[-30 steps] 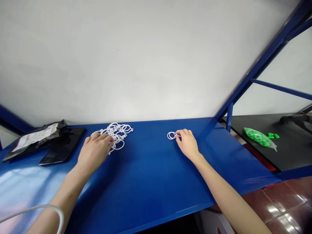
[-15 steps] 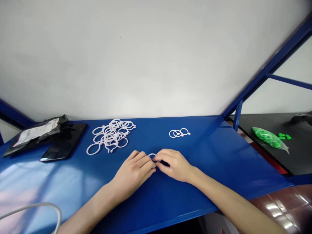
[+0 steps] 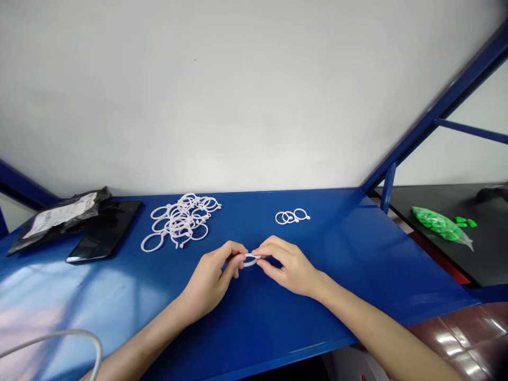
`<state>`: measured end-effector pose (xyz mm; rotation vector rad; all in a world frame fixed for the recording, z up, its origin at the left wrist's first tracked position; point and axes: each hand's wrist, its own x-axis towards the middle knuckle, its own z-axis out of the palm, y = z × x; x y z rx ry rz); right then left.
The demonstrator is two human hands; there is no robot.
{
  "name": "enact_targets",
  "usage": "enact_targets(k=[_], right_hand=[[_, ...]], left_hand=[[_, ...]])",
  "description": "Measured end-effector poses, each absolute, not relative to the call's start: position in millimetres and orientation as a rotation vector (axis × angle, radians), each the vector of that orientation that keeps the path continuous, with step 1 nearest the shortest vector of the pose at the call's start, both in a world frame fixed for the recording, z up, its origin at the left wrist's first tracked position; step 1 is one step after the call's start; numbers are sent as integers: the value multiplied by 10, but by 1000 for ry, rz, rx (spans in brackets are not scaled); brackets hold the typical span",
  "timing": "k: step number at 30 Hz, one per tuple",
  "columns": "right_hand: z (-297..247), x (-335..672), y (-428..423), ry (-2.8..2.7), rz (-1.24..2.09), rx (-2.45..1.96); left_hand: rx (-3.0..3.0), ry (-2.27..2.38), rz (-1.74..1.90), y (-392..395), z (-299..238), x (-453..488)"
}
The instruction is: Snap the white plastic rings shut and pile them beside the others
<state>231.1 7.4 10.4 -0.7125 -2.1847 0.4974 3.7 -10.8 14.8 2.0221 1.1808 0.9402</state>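
Observation:
Between my two hands is a white plastic ring (image 3: 251,262), held just above the blue table (image 3: 317,317). My left hand (image 3: 216,272) pinches its left side with thumb and fingers. On the opposite side, the thumb and fingers of my right hand (image 3: 283,264) are closed on it. My fingertips cover both ends of the ring, so any clasp is hidden. A pile of open white rings (image 3: 180,219) with small knobs lies beyond my left hand. Past my right hand, a few white rings (image 3: 291,216) lie together, two of them overlapping.
At the left lie a black plastic mailing bag (image 3: 59,217) with a label and a dark phone (image 3: 103,238). A white cable (image 3: 75,333) curves at lower left. On a black surface at right sits a clear bag of green pieces (image 3: 440,225), with loose green pieces beside it.
My left hand has turned from palm-down to a thumb-up pinch. More of the ring now shows between my hands. The ring groups have stayed put.

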Motion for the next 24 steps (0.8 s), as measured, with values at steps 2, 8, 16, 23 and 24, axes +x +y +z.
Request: enact_targets(k=[2,8,16,23,24], right_hand=[[101,2302,68,-2213,501,-708],[97,2277,35,-2260,526,-658],[111,2303,54,-2245,529,-706],[102,2387,135,-2210,440,-772],[95,2404,158,-2188,436,-791]], left_hand=[[1883,1166,885,-87,155,40],[1726,1135,789,-48,135,44],[2193,1332,851,54,92,-97],[2524,2125,715,397,196,-708],[2509,2211,640,427,195,-780]])
